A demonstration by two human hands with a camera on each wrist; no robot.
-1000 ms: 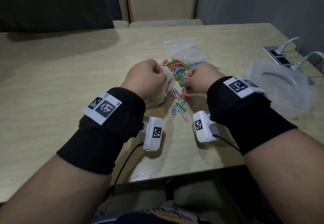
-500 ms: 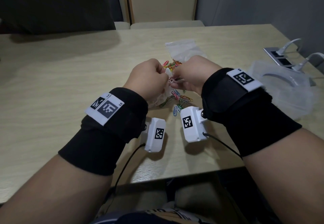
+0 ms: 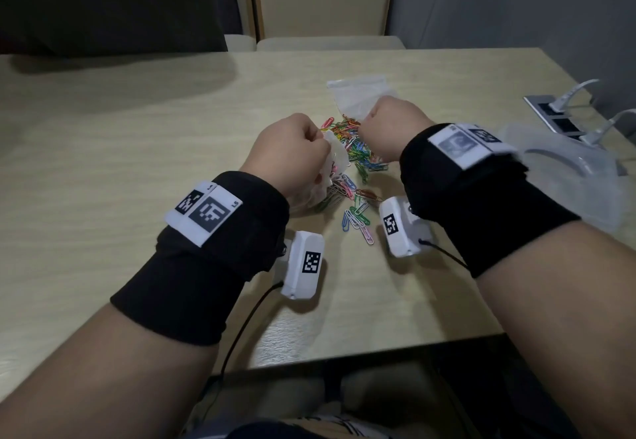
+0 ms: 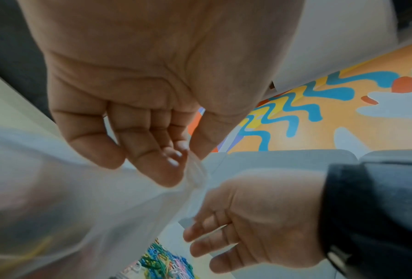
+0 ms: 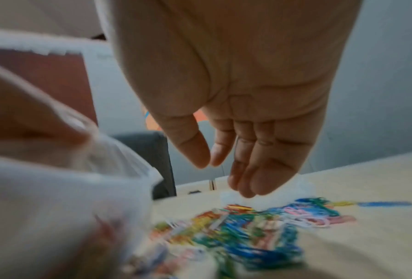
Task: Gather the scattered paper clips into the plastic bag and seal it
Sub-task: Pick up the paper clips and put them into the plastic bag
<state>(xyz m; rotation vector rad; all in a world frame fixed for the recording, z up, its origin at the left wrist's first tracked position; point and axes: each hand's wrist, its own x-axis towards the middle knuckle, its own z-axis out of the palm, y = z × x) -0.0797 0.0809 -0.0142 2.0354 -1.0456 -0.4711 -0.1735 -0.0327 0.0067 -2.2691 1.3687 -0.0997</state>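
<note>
My left hand (image 3: pixel 303 153) pinches the rim of a clear plastic bag (image 3: pixel 332 163) between thumb and fingers (image 4: pixel 173 160) and holds its mouth up. Some paper clips show through the bag's bottom (image 5: pixel 133 260). A pile of coloured paper clips (image 3: pixel 359 153) lies on the table just right of the bag, and a few loose ones (image 3: pixel 358 218) lie nearer to me. My right hand (image 3: pixel 392 129) hovers over the pile (image 5: pixel 247 226) with relaxed fingers (image 5: pixel 259 169) and nothing in them.
A second, flat plastic bag (image 3: pixel 358 94) lies beyond the pile. At the right stands a clear plastic container (image 3: pixel 578 191), with a socket plate and white cables (image 3: pixel 557 111) behind it. The table's front edge (image 3: pixel 344 356) is close to my forearms.
My right hand was picking clips from the pile, then came to the bag's mouth; now it has moved right and forward over the pile, empty. The left hand keeps hold of the bag.
</note>
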